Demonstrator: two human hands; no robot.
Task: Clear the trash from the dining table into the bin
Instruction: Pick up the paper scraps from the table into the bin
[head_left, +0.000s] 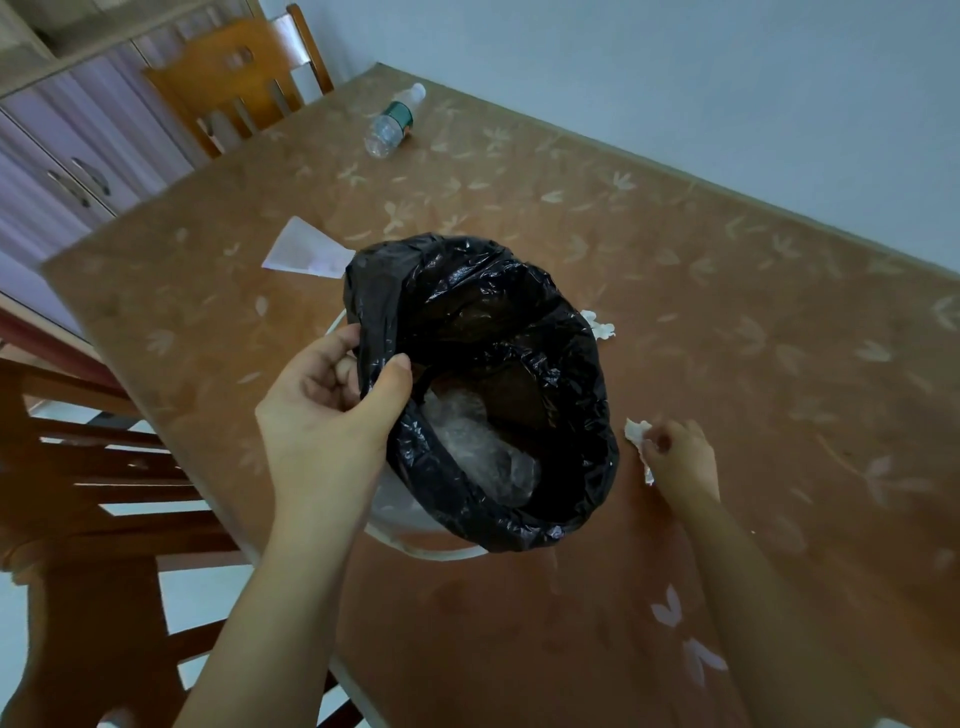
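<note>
While the left hand (332, 410) pinches the black liner (483, 384) at its near-left rim, thumb on the inside and fingers curled behind, the bin (415, 540) hangs in mid-frame over the table (727, 291), only a pale sliver of its rim showing under the bag. Crumpled clear plastic (483, 452) already lies inside. At right of centre the right hand (675, 457) is closed on a white tissue (636, 434), fingertips pressed together around it just beside the liner's edge.

Three pieces remain out on the table: a second tissue (597, 325) peeking from behind the bag, a flat paper (306, 249) at upper left of it, and a bottle (395, 122) lying on its side near the far edge at the top of the frame.

The likeliest slip is the liner. It is gripped at one point only, so the far lip may sag or fold inward, and the tissue could then catch on the rim and drop back onto the table. A loose pinch might also shed scraps. The bottle, lying on its side, may roll off when reached for.
</note>
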